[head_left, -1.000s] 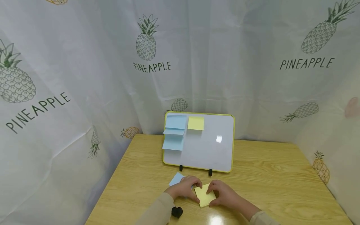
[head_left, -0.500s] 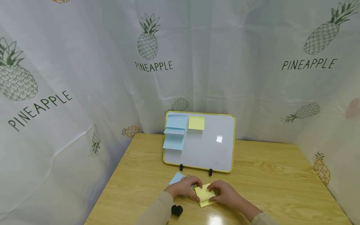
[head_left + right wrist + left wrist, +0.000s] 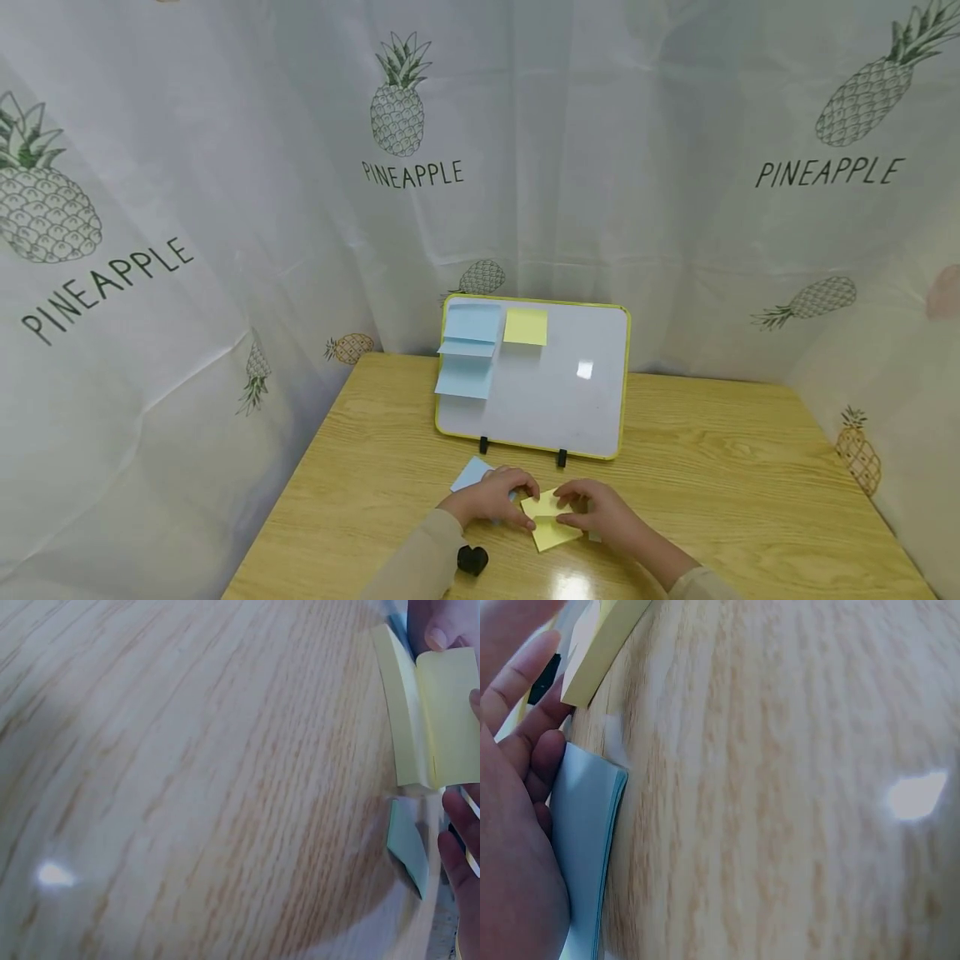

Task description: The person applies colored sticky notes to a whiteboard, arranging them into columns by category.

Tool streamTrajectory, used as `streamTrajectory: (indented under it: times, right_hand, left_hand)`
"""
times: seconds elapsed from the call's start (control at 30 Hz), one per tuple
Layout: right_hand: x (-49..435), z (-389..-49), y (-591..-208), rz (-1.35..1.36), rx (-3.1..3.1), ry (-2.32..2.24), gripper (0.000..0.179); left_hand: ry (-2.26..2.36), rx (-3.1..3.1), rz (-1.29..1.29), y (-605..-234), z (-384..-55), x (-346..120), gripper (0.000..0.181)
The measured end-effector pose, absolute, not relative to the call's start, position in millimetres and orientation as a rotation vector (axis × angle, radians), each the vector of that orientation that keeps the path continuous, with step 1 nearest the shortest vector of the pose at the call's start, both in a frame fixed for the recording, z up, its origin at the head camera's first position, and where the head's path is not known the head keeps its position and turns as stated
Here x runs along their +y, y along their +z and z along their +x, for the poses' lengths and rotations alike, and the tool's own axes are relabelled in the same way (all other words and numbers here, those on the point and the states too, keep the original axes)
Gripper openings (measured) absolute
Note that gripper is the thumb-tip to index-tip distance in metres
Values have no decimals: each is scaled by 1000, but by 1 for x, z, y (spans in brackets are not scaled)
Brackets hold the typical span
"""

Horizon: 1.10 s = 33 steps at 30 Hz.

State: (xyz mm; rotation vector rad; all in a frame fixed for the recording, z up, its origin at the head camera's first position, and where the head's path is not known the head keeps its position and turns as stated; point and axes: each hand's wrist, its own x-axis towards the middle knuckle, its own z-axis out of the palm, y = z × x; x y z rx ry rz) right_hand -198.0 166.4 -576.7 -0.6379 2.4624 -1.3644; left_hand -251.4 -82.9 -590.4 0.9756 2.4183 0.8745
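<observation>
A yellow sticky note pad (image 3: 557,537) lies on the table between both hands. My left hand (image 3: 487,502) holds its left side with thumb and fingers. The top sheet (image 3: 451,712) is bent up from the pad, and my right hand (image 3: 609,518) pinches it. Under and beside the left hand is a blue sticky note pad (image 3: 585,840). A small pale green pad (image 3: 407,847) lies near the right hand, mostly hidden by that hand in the head view.
A whiteboard (image 3: 558,400) with a yellow frame stands behind the hands on black feet. Several blue notes (image 3: 467,377) hang at its left, with one yellow note (image 3: 527,327) beside them. A black heart-shaped object (image 3: 472,560) lies near the left sleeve. A pineapple-print curtain (image 3: 570,167) encloses the table.
The right hand has lifted the yellow pad's lower edge sheet upward, folding it back toward the whiteboard. The left hand has stayed at the pad's left side.
</observation>
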Motion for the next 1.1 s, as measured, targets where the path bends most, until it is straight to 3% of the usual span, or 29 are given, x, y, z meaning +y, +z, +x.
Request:
streamTrajectory:
  times: [0.3,0.63,0.9,1.1]
  right_hand:
    - [167,-202,-574,-719,2480,-1362,34]
    - [166,-205,-575,-686,2418,-1464,26]
    - [165,-205,-578,-657,2377,-1556,17]
    - [166,-204,-580,-813,2346,-1586,17]
  left_hand:
    - [964,2361,939,-593,-253,-83,21]
    - [1025,2336,876,-595,-253,-82,21]
    - [1024,2360,870,-599,-254,-83,36]
    - [981,2406,886,-600,-254,-82,46]
